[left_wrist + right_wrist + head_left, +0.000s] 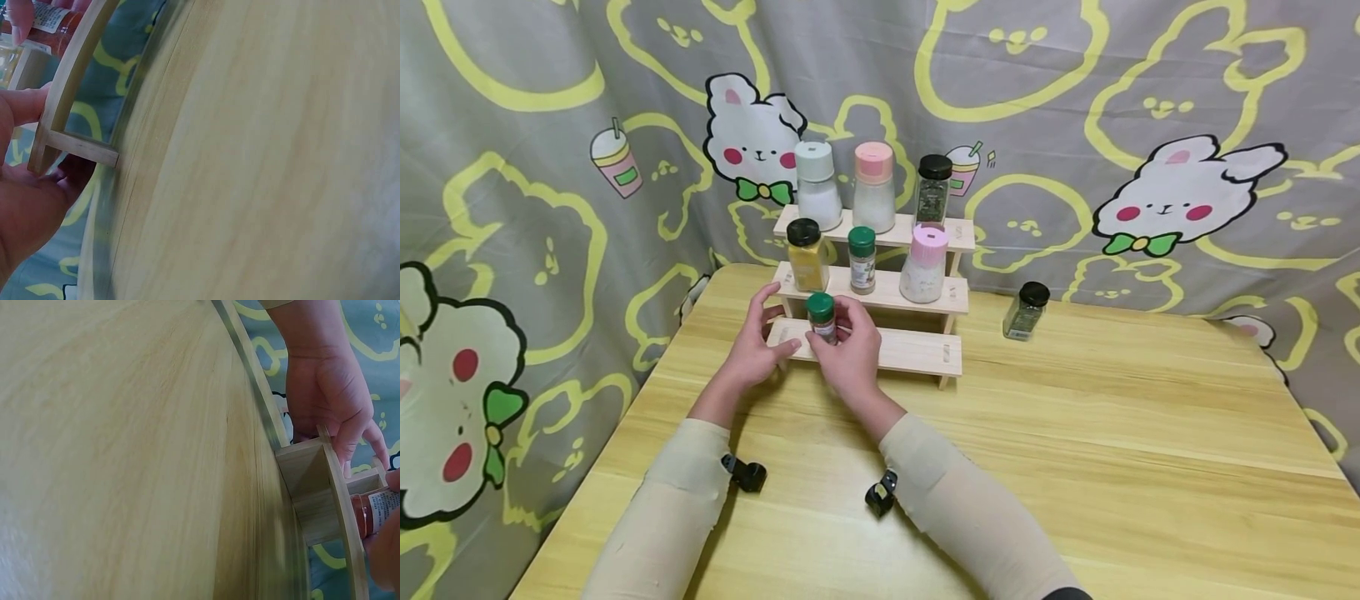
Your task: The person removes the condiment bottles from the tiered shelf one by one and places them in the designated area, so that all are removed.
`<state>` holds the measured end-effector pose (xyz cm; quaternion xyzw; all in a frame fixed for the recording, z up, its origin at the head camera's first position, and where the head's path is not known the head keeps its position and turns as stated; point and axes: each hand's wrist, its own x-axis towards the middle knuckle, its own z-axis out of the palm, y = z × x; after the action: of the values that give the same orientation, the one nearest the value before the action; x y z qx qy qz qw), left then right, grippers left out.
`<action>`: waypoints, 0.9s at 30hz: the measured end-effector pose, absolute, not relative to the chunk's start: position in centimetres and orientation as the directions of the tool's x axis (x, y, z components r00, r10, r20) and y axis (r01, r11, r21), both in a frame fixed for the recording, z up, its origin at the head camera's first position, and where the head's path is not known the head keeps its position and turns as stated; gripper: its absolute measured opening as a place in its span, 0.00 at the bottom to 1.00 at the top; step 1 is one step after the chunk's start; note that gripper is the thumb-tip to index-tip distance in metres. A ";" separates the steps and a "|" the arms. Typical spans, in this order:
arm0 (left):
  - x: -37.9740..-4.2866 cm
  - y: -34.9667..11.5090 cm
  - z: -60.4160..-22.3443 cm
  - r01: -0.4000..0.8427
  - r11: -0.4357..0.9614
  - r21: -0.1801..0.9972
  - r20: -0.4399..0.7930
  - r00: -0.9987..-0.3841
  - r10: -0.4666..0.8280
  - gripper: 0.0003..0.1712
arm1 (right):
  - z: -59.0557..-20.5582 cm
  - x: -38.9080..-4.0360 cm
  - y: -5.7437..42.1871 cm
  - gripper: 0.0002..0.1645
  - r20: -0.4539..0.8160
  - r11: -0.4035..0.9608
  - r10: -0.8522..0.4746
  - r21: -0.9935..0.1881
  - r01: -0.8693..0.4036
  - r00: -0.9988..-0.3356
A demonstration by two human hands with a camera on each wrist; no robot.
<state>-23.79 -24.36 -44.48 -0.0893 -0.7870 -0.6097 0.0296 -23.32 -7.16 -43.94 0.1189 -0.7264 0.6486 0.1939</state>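
Observation:
A small spice jar [822, 318] with a green cap and reddish contents stands upright over the left part of the lowest step of a three-tier wooden spice rack [917, 350]. My right hand [853, 346] grips it, thumb in front and fingers round its far right side. My left hand [760, 346] holds the left end of that bottom step. Its thumb lies on the board in the left wrist view, and the other fingers [78, 175] reach round the end and underneath, partly hidden.
On the middle step stand a yellow spice jar [807, 262], a green-capped jar [862, 265] and a pink-capped shaker [923, 271]. The top step bears two shakers [874, 196] and a black-capped jar [933, 196]. Another black-capped jar [1026, 312] stands on the table to the right.

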 end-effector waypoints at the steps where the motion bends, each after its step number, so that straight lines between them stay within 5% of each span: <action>1: -24.0 -24.4 -44.8 0.179 0.244 0.953 0.158 -0.982 0.102 0.55 | -43.9 -23.3 -7.1 0.31 0.434 0.128 0.078 -0.897 -0.422 -0.898; 27: -24.2 -24.6 -45.4 0.171 0.258 0.951 0.152 -0.984 0.093 0.56 | -43.9 -22.1 -5.2 0.31 0.460 0.115 0.072 -0.885 -0.450 -0.885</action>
<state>-24.21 -24.62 -45.39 -0.0832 -0.7925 -0.6034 0.0323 -22.13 -5.15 -43.93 0.1315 -0.7193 0.6521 0.2002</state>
